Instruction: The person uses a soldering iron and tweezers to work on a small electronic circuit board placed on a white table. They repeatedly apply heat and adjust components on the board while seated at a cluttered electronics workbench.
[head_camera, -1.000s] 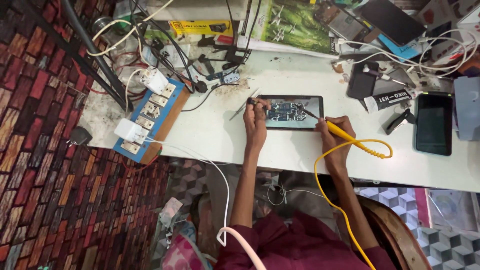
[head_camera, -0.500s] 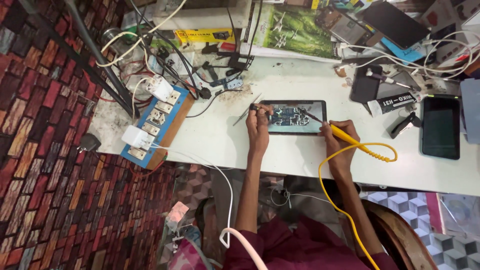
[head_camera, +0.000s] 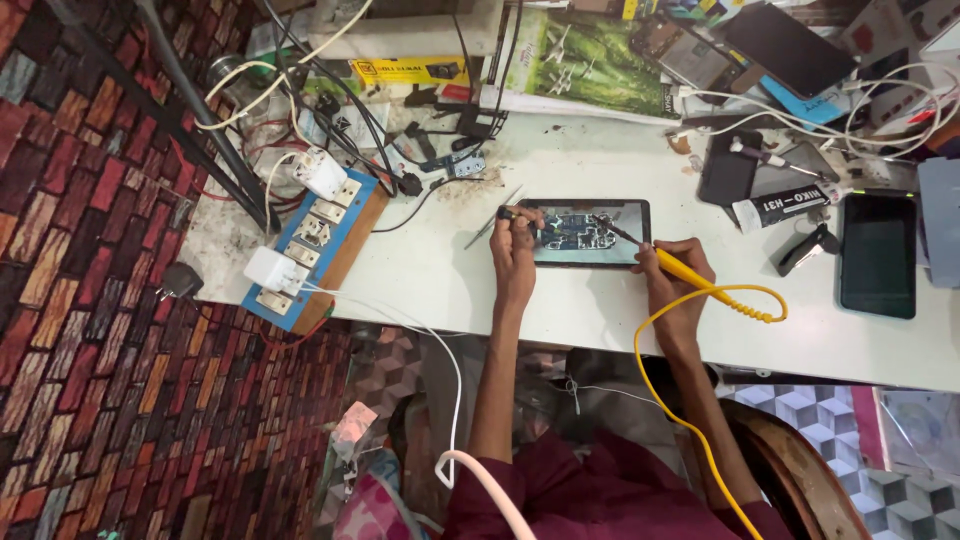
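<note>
An opened phone (head_camera: 592, 234) with its circuit board showing lies on the white table (head_camera: 560, 310). My left hand (head_camera: 515, 250) rests at the phone's left end and pinches a thin dark tool (head_camera: 525, 217) whose tip points onto the board. My right hand (head_camera: 678, 272) grips a yellow-handled soldering iron (head_camera: 680, 268); its metal tip reaches the board's middle. A yellow coiled cord (head_camera: 700, 300) runs from the iron down past my right arm.
Metal tweezers (head_camera: 492, 217) lie left of the phone. A blue power strip (head_camera: 310, 245) with white plugs sits at the table's left edge. Dark phones (head_camera: 877, 254), a tube (head_camera: 785, 207), cables and a green booklet (head_camera: 590, 50) crowd the back and right. Brick-pattern floor on the left.
The view has shifted slightly, so the table sits a little higher and further right. Both hands stay at the phone with the same tools.
</note>
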